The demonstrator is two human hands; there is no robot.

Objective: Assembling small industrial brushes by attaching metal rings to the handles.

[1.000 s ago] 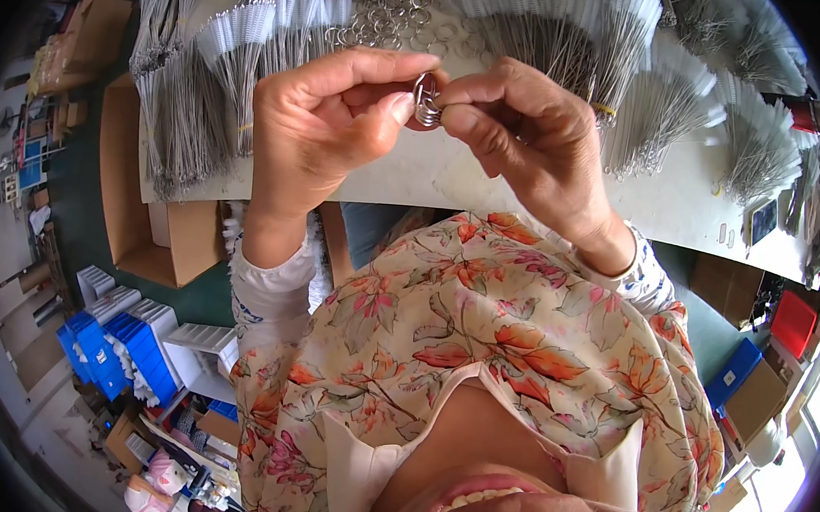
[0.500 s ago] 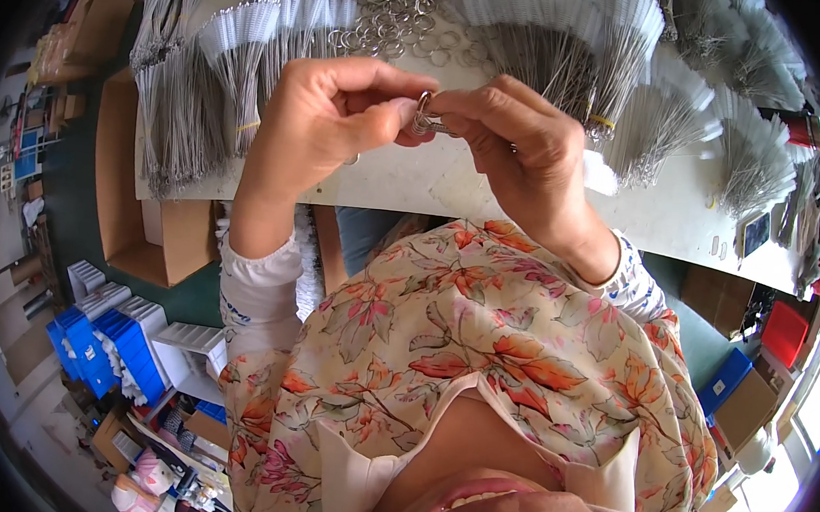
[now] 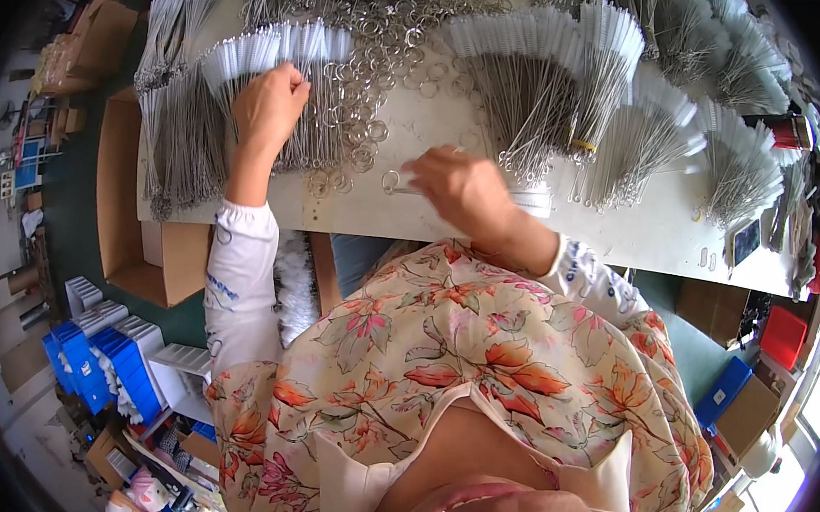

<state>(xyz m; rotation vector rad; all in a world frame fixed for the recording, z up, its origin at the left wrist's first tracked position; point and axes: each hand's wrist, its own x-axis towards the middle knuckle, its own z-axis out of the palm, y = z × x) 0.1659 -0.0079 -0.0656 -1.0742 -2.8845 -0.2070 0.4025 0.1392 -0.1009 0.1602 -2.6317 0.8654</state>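
Wire brush (image 3: 534,202) spans behind blurred right grip (image 3: 462,191), bristles just right of it, ring (image 3: 384,180) just left; can't tell if held. Left grip (image 3: 268,108) curled at brush row (image 3: 316,42), hold unclear. Brush probably light, springy, soft-bristled; best pinched mid-stem.

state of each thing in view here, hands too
left hand: fingers curled, at the brushes; grip unclear
right hand: motion-blurred, above the table; grip unclear
single brush: lying flat, partly hidden by the right hand
metal rings: loose, scattered
brushes by the left hand: laid side by side
yellow-banded bunch: bundled
cardboard box: open
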